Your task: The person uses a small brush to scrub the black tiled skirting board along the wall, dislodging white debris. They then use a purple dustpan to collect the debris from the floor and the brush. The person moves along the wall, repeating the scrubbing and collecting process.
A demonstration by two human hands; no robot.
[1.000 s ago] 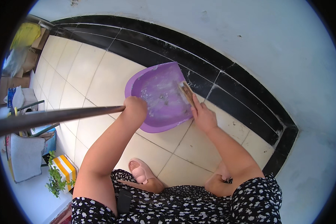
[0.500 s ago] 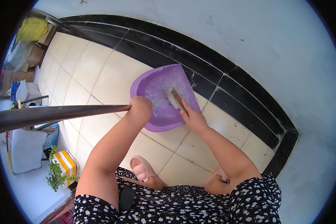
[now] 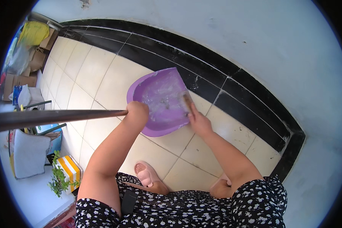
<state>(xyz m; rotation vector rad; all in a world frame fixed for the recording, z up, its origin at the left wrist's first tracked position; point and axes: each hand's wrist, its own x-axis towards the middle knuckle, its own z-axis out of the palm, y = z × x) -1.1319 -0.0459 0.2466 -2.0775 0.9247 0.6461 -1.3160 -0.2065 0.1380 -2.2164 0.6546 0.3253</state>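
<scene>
A purple dustpan (image 3: 140, 92) with pale, dusty smears inside is held just above or on the floor; I cannot tell which. Its long dark handle (image 3: 64, 114) stretches toward the left edge of the view. My left hand (image 3: 138, 113) is closed round this handle near the pan, its fingers mostly hidden behind the wrist. In my right hand (image 3: 200, 124) is a wooden-backed scrubbing brush (image 3: 186, 102) with pale bristles, blurred by motion. It meets the pan's right side, close to the open lip.
Black tiles (image 3: 167, 57) edge the cream floor (image 3: 98, 76) along the pale wall (image 3: 254, 45). At left are a striped planter (image 3: 70, 171), a cushioned chair (image 3: 30, 154) and cardboard boxes (image 3: 24, 80). My pink slippers (image 3: 145, 174) stand below.
The brush has swept from the pan's middle toward its right lip. The dustpan and my left hand have shifted slightly left.
</scene>
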